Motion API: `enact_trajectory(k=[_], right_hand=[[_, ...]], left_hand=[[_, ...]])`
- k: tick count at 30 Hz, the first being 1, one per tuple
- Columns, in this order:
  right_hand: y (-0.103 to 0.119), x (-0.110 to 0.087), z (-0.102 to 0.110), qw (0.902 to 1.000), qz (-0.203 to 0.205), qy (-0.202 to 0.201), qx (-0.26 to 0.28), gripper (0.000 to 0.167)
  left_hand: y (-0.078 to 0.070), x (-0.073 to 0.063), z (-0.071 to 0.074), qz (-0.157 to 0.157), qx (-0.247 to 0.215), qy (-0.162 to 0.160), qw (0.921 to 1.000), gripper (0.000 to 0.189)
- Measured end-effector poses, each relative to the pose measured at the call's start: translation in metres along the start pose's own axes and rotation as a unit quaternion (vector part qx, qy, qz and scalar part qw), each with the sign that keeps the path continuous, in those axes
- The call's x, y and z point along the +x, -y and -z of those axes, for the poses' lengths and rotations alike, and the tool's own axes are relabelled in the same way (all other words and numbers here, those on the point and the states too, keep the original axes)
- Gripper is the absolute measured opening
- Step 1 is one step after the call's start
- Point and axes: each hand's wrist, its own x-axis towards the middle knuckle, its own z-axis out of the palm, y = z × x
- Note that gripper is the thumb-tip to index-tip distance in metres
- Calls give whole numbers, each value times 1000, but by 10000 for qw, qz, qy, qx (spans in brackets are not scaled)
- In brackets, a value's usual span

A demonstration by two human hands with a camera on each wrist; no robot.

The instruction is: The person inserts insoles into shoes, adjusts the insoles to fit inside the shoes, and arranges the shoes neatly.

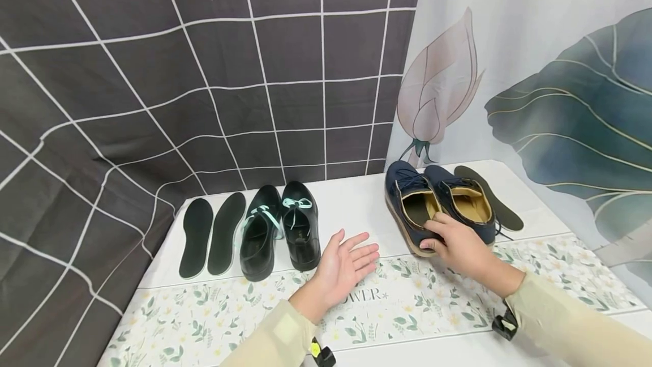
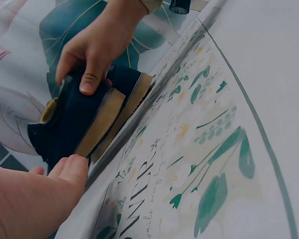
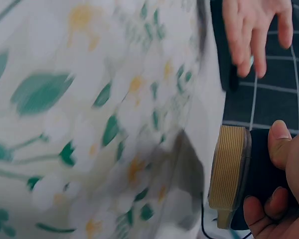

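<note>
A pair of navy lace-up shoes stands at the right in the head view. My right hand point(image 1: 455, 248) grips the heel of the left navy shoe point(image 1: 394, 197), thumb on the outside and fingers at the opening. Dark lining shows inside that shoe; the right navy shoe point(image 1: 466, 203) shows a tan inside. In the right wrist view the fingers close round the heel above its ribbed tan sole point(image 3: 226, 169). My left hand point(image 1: 343, 271) hovers palm up with fingers spread, holding nothing, between the navy pair and a pair of black shoes point(image 1: 300, 231).
Two black insoles point(image 1: 197, 237) lie left of the black shoes, which have mint-green laces. Another dark insole point(image 1: 491, 197) lies right of the navy pair. A flower-printed strip point(image 1: 204, 321) crosses the white table. Behind hang a dark grid cloth point(image 1: 285, 72) and a leaf-patterned curtain point(image 1: 575, 106).
</note>
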Motion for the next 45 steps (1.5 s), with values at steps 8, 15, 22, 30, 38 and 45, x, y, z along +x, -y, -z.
enact_trajectory(k=[8,15,22,30,38,45], right_hand=[[-19,-7,-9,9987,-413,294,-52,30],[-19,-6,-10,9966,-679,459,-78,35],[-18,-7,-8,9936,-965,563,-141,38],[-17,-9,-8,9937,-954,545,-228,40],[-22,-12,3,9974,-641,323,-100,44],[-32,-15,24,9949,-948,79,-330,34]], left_hand=[[2,-3,5,164,311,-64,9994,76],[1,-5,8,133,499,-47,9987,75],[1,-11,9,83,650,-76,9978,74],[1,-18,22,174,931,-134,9954,71],[1,-35,31,246,1323,-93,9909,67],[-4,-48,35,248,1622,-81,9864,61]])
